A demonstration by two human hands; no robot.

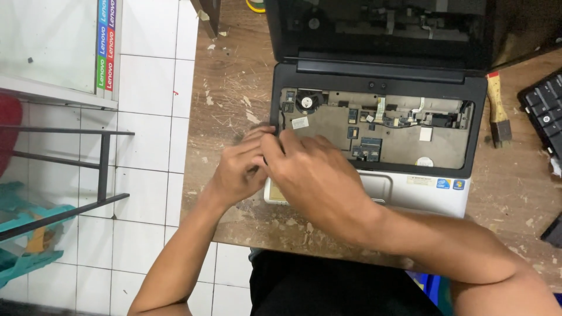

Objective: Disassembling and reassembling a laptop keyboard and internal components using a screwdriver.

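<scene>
Now | left hand [237,172], right hand [313,175] | grips clenched on laptop [374,137] left edge

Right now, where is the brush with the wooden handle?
In the head view the brush lies on the wooden table at the right, just off the open laptop's right edge, between it and the loose black keyboard.

This looks like a small electronics repair workshop. Under the hands lies an opened laptop [374,123] with its keyboard removed and circuit parts exposed, on a scratched, chipped wooden counter [228,99]. Right of the hands lie a worn brush [498,114] and a detached keyboard [545,111]; left, white floor tiles [146,175].
</scene>
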